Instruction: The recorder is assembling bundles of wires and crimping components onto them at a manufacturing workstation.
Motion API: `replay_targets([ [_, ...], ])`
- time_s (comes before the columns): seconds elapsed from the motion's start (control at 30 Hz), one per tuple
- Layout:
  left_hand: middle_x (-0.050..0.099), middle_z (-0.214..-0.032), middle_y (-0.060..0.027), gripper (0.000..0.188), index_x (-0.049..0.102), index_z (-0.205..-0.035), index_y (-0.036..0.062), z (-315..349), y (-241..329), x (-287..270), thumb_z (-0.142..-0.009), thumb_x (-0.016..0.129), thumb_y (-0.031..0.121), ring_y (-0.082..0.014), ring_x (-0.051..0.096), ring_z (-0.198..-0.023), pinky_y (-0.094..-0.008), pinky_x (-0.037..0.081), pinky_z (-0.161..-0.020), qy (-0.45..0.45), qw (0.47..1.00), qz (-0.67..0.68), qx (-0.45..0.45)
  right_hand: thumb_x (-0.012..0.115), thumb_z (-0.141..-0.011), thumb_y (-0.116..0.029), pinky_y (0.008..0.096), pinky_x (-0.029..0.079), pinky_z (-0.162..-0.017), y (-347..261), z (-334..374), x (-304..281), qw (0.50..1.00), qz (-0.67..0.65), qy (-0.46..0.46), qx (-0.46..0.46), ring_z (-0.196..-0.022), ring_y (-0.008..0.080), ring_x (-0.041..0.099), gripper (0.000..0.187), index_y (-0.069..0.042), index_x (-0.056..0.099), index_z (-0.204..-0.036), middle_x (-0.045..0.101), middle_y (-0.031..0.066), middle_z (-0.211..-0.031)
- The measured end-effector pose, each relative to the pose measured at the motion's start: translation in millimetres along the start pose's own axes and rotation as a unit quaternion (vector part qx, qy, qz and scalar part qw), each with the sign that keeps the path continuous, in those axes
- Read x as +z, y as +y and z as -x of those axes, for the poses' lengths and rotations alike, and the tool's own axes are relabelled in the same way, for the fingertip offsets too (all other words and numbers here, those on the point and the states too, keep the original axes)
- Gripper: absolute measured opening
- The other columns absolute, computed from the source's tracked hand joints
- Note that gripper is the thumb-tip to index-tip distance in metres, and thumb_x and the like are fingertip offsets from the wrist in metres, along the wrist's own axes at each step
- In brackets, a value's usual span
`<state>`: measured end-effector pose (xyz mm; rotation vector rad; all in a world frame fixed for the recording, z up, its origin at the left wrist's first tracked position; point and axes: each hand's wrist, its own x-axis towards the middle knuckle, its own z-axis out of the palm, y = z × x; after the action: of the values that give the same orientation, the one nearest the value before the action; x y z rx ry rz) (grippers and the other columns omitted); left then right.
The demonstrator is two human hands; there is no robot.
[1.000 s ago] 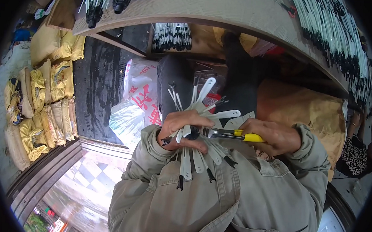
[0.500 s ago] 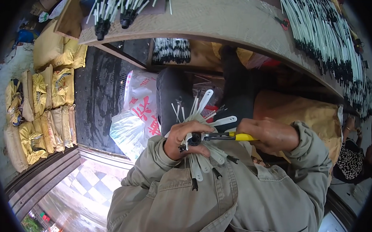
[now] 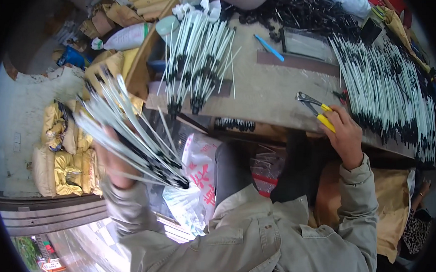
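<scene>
A bundle of long white ribs with black fittings (image 3: 135,132) is raised on the left, fanned out at the top and gathered toward a black end at the lower right. My left hand (image 3: 115,163) grips it from behind; motion smears both, and most of the fingers are hidden. My right hand (image 3: 345,134) is closed on the yellow handles of end-cutting pincers (image 3: 311,102). Their metal jaws point up and left over the workbench (image 3: 258,101). Similar rib bundles (image 3: 197,62) lie at the bench's left end, black ends toward me.
On the right of the bench lies a large row of black-and-white ribs (image 3: 383,89). A blue tool (image 3: 269,48) and a heap of black parts (image 3: 301,15) are farther back. Yellow sacks (image 3: 70,166) stand at left. A printed plastic bag (image 3: 196,183) lies beside my legs. Another person (image 3: 417,230) is at far right.
The bundle has gone from my lap to the left with my left hand. My right hand has drawn the pincers away from it, up over the bench edge. The view has shifted toward the bench.
</scene>
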<state>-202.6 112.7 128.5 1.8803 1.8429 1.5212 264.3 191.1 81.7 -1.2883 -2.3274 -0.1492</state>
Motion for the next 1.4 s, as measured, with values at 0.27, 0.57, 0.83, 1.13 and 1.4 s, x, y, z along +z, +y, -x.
replay_targets([
  [0.27,0.059,-0.093,-0.0086,0.034,0.050,-0.110,-0.0005,-232.1,0.5,103.0,-0.083,0.055,0.019,-0.0146,0.054,-0.086,-0.0261,0.043,-0.077,-0.185,0.975,0.066,-0.104,0.068,-0.071,-0.017,0.0320,0.047,-0.066,31.0,-21.3,20.4,0.996,0.042,0.044,0.059,-0.082,0.0227,0.057,0.030,-0.009,0.054,-0.097,0.054,0.0058,-0.100],
  [0.57,0.055,-0.109,-0.0192,0.029,0.055,-0.111,0.0045,-252.2,-22.6,176.1,-0.084,0.056,0.015,-0.0374,0.053,-0.102,-0.0392,0.043,-0.086,-0.245,0.872,-0.322,0.276,0.068,-0.071,-0.027,0.0316,0.046,-0.069,49.7,-13.5,17.4,0.997,0.045,-0.009,0.067,-0.085,0.0215,0.057,0.033,-0.011,0.055,-0.097,0.055,0.0052,-0.101],
  [0.83,0.051,-0.120,-0.0169,0.037,0.051,-0.119,0.0023,-247.4,23.9,142.0,-0.085,0.056,0.015,-0.0323,0.046,-0.113,-0.0365,0.036,-0.095,-0.256,0.848,-0.297,0.355,0.066,-0.073,-0.032,0.0312,0.043,-0.073,47.3,-7.0,20.9,0.997,0.047,0.014,0.063,-0.089,0.0217,0.053,0.032,-0.011,0.055,-0.094,0.053,0.0053,-0.103],
  [1.13,0.050,-0.126,-0.0135,0.058,0.054,-0.120,0.0106,-127.3,85.2,116.5,-0.077,0.058,0.050,-0.0288,0.041,-0.123,-0.0482,0.024,-0.104,-0.452,0.771,-0.302,0.331,0.063,-0.076,-0.029,0.0361,0.045,-0.056,91.9,-68.4,-6.9,0.966,0.150,0.091,0.191,-0.072,0.0250,0.058,0.022,-0.010,0.060,-0.086,0.056,0.0068,-0.086],
  [1.4,0.048,-0.127,-0.0166,0.056,0.053,-0.117,0.0044,-71.6,73.1,83.2,-0.076,0.061,0.042,-0.0307,0.041,-0.122,-0.0478,0.022,-0.104,-0.299,0.820,-0.318,0.370,0.060,-0.076,-0.032,0.0404,0.048,-0.063,129.8,-87.9,1.0,0.943,0.087,0.040,0.320,-0.075,0.0284,0.063,0.025,-0.007,0.065,-0.078,0.064,0.0115,-0.083],
])
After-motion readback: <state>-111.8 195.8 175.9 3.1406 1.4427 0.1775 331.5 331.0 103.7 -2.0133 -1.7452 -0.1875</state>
